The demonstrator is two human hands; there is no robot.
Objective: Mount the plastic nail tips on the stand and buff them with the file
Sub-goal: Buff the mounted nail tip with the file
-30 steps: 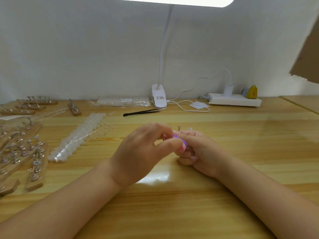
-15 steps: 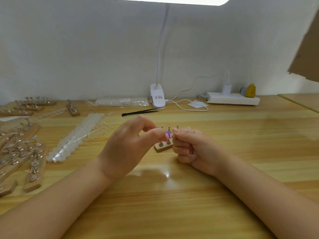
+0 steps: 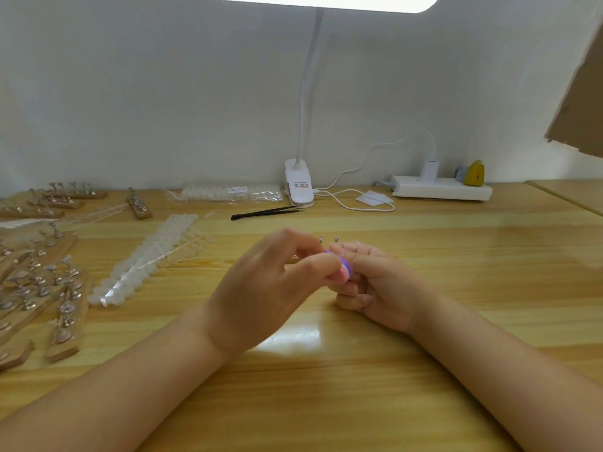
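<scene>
stand (image 3: 328,240) mostly hidden behind hands, lamp head (image 3: 323,1) cropped

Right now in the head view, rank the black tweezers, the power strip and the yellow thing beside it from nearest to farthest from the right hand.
1. black tweezers, behind the right hand, leftward.
2. power strip, back right by the wall.
3. yellow thing, at the strip's right end.

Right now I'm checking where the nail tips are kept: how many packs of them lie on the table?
2: one long strip pack left of the hands, one bagged pack by the wall beside the lamp clip.
</scene>
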